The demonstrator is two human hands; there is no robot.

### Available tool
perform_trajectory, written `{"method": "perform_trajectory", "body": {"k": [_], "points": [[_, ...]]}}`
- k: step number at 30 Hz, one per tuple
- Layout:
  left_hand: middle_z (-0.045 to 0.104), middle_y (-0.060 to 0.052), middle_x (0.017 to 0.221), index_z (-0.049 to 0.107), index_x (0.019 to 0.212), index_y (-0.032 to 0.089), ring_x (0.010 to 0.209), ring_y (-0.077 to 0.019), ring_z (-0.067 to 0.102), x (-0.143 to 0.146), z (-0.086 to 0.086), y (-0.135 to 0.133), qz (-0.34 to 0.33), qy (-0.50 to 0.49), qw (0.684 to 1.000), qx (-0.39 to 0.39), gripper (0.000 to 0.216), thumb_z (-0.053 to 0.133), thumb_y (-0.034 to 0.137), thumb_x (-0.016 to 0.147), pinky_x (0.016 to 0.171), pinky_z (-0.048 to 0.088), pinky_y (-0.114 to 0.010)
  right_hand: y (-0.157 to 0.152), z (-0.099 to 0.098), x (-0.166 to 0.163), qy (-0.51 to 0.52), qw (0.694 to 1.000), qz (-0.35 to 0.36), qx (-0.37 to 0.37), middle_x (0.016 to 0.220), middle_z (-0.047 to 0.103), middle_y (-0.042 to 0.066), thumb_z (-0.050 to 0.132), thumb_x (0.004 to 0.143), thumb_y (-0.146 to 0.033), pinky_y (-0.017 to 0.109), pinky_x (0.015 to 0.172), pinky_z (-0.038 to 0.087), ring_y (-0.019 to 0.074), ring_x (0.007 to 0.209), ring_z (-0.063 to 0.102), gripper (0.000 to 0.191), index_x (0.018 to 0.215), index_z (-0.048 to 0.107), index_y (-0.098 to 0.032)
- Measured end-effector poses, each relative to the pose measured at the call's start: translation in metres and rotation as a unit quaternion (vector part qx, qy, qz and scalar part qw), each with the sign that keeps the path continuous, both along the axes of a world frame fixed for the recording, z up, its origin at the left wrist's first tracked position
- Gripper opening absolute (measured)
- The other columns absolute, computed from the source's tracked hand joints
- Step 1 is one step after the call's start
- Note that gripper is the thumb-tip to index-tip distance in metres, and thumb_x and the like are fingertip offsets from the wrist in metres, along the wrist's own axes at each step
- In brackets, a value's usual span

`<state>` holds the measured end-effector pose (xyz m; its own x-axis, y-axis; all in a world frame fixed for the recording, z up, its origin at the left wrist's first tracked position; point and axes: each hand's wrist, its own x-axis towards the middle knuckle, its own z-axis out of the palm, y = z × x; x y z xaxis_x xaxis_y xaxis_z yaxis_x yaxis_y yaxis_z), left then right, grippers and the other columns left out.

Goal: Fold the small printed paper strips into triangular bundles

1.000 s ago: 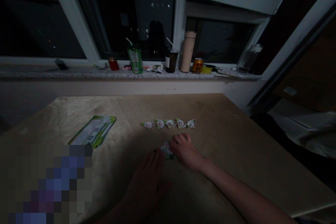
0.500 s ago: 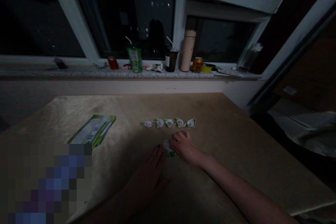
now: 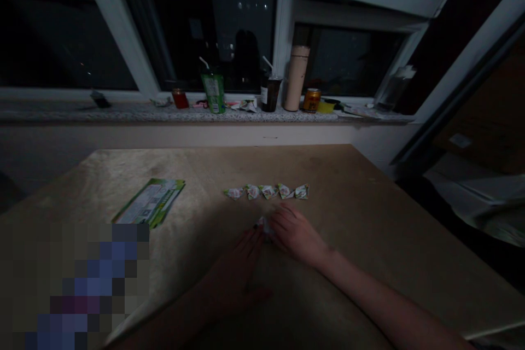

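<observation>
A small folded paper piece lies on the tan table between my two hands and is mostly covered. My right hand rests curled over it, fingers pressed down on the paper. My left hand lies flat in shadow, its fingertips touching the piece from the left. Just beyond the hands, a row of several small folded paper pieces sits in a line. A green and white printed leaflet lies to the left.
On the stone windowsill stand a green drink carton with a straw, a dark cup, a tall beige flask, a red jar and an orange can. Dark clutter lies beyond the table's right edge.
Both hands have closed in over the folded piece, which now shows less than before. The view has shifted slightly.
</observation>
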<state>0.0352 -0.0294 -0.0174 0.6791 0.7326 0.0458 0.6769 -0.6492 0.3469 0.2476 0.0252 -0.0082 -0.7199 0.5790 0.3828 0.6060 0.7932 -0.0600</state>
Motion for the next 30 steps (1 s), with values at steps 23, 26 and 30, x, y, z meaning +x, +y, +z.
{"method": "perform_trajectory", "body": {"k": [23,26,30], "points": [[0.027,-0.014,0.150,0.016,0.148,0.013,0.135,-0.0290,0.031,0.007,-0.005,-0.012,0.000,0.027,0.995,0.098,0.077,0.052,0.043,0.087,0.109,0.029,-0.044,-0.042,-0.015,0.010,0.044,0.983,-0.023,-0.176,0.142,0.043,0.014,0.048,0.089,-0.027,0.039,0.111,0.033,0.0230,0.131,0.040,0.054,0.139,0.039,-0.010],[0.034,-0.015,0.147,0.022,0.146,0.012,0.131,-0.0299,0.037,0.006,-0.010,-0.016,0.034,0.038,0.989,0.140,0.074,0.048,0.050,0.088,0.108,0.031,-0.043,-0.042,-0.015,0.011,0.050,0.984,-0.022,-0.171,0.141,0.043,0.014,0.047,0.090,-0.028,0.040,0.111,0.033,0.0231,0.131,0.040,0.052,0.138,0.040,-0.011],[0.039,-0.016,0.144,0.030,0.144,0.011,0.129,-0.0304,0.040,0.005,-0.020,-0.022,0.067,0.054,0.982,0.170,0.070,0.047,0.051,0.088,0.106,0.033,-0.042,-0.041,-0.016,0.010,0.050,0.984,-0.026,-0.171,0.142,0.042,0.013,0.048,0.089,-0.029,0.039,0.111,0.033,0.0227,0.131,0.039,0.052,0.138,0.041,-0.011]]}}
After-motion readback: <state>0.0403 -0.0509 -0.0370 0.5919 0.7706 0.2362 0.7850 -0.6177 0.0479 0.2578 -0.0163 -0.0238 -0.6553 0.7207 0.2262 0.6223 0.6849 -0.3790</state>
